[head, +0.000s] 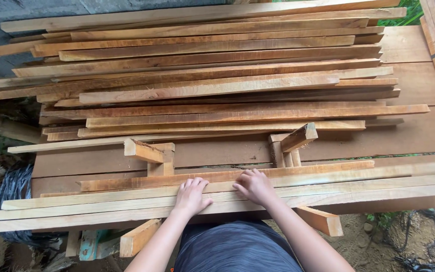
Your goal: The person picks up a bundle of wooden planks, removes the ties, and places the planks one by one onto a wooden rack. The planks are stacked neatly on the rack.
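Note:
My left hand [191, 195] lies palm down on several long pale wooden slats [358, 190] laid side by side along the near edge of a plank workbench [419, 136]. My right hand [255, 185] rests just to its right, fingers curled over the far edge of a slat and touching a reddish slat [127, 183] behind. Both hands press on the wood; neither one lifts a piece. Two upright wooden stop blocks [149, 153] [293, 143] stand just behind the slats.
A large heap of long reddish-brown slats [217, 75] covers the far half of the bench. Short offcuts [138, 236] [320, 220] jut out under the near edge. Dirt ground and tangled roots lie at the right, dark netting at the left.

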